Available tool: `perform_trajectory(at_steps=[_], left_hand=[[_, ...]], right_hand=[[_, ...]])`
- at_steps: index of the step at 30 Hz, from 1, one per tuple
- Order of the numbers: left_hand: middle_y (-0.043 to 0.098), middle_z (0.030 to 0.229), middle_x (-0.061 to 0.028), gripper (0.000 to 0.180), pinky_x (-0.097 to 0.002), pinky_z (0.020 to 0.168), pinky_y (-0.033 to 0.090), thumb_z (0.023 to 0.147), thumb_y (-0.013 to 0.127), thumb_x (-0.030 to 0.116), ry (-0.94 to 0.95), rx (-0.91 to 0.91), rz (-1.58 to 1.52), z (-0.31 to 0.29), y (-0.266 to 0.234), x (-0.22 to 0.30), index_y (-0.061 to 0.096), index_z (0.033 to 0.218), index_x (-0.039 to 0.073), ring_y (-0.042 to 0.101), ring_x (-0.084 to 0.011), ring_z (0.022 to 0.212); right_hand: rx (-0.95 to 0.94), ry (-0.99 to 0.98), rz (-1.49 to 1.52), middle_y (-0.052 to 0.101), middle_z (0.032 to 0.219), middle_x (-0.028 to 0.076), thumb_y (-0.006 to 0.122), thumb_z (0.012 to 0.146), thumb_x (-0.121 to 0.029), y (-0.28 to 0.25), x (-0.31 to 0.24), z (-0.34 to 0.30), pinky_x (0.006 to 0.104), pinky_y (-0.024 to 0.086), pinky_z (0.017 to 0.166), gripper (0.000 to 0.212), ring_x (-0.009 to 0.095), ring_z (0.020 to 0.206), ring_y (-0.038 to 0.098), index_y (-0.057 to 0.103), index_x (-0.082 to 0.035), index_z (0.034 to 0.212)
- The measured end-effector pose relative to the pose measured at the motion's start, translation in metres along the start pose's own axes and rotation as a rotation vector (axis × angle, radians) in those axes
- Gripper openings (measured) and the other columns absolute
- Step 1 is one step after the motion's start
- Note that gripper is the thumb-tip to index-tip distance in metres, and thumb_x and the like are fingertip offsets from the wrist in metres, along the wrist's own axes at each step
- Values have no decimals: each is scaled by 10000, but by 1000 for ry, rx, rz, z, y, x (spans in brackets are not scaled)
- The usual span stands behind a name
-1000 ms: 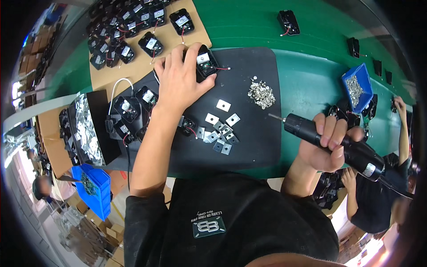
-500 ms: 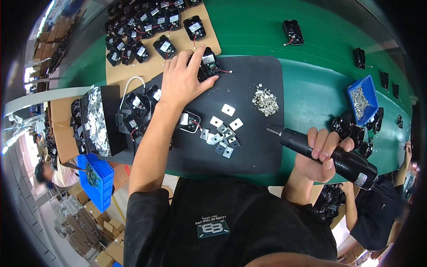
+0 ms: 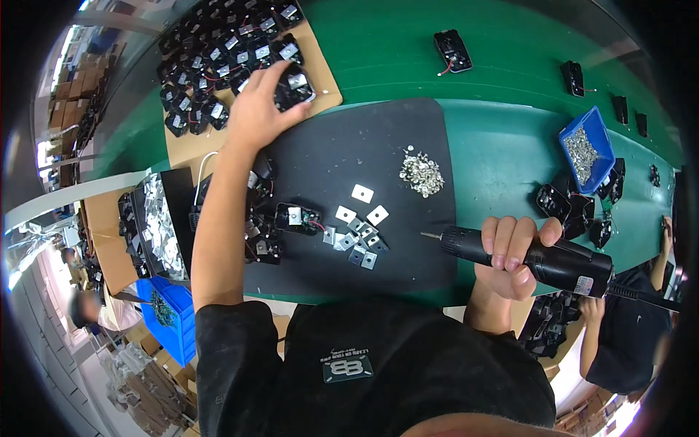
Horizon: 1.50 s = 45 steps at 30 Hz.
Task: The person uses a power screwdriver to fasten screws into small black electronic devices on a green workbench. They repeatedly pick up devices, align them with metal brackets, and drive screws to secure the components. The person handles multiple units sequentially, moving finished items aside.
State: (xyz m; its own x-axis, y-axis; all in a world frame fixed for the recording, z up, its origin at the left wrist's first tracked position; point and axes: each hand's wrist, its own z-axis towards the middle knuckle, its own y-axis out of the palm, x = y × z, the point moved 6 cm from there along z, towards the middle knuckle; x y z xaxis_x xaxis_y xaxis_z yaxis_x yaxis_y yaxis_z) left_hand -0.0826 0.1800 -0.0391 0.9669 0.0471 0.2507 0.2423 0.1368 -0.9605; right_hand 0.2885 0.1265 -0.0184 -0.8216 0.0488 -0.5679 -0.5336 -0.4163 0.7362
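Note:
My left hand (image 3: 256, 109) grips a black plastic housing (image 3: 298, 81) with a small metal plate inside, thumb at its near edge and fingers at its far side. This housing is over the near right part of a cardboard sheet (image 3: 322, 69), beside rows of similar housings. On the right, my right hand (image 3: 513, 251) is wrapped round a black electric screwdriver (image 3: 571, 269), its bit pointing left above the dark mat (image 3: 328, 146). Between the hands lie loose square metal plates (image 3: 362, 193) with holes and a heap of small screws (image 3: 422, 175). Another housing (image 3: 295, 216) lies left of the plates.
A blue bin of small metal parts (image 3: 586, 153) stands at the right among black housings. Several housings (image 3: 453, 51) lie on the green surface beyond. At left are a black box of metal plates (image 3: 162, 226) and a blue crate (image 3: 175, 324). A co-worker (image 3: 626, 328) is at lower right.
My left hand has carried the housing from the mat, away and to the left, to the cardboard sheet. The screwdriver in my right hand has shifted slightly left in view.

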Motion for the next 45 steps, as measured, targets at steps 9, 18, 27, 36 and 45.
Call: perform_trajectory(at_steps=[9,18,27,36,45], left_hand=[[573,1229,-131,746,-427,963,415,712,794,413,149,252,177,-12,-14,-27,519,1352,146,515,-342,1163],[420,1399,-204,876,-448,1032,399,660,806,426,28,-243,155,-109,-42,18,447,1410,150,450,-434,1245],[469,1293,-200,684,-456,978,449,699,747,101,-68,-263,44,-113,-23,18,516,1338,180,521,-413,1153],[581,1096,-172,403,-424,859,508,726,689,133,-106,-61,-69,-104,-58,9,617,1120,95,606,-376,993],[682,1050,-184,459,-393,885,495,762,739,252,-700,406,181,-219,-198,-222,627,1167,68,659,-328,985]], right_hand=[[-5,43,9,512,738,-25,686,801,-80,-2,8,-2,299,400,662,472,122,642,497,431,-171,1188],[9,55,-39,512,764,-39,684,832,-113,-6,6,-2,296,395,673,452,108,663,503,418,-184,1191],[8,79,-35,496,729,-41,681,821,-116,-3,9,-1,295,382,652,467,105,634,485,418,-184,1201],[77,67,-25,458,714,-46,685,814,-97,-1,10,-4,274,343,674,429,89,639,447,443,-186,1158],[27,81,-23,460,742,-36,662,818,-115,-1,12,-5,270,330,693,407,81,672,441,460,-135,1170]])
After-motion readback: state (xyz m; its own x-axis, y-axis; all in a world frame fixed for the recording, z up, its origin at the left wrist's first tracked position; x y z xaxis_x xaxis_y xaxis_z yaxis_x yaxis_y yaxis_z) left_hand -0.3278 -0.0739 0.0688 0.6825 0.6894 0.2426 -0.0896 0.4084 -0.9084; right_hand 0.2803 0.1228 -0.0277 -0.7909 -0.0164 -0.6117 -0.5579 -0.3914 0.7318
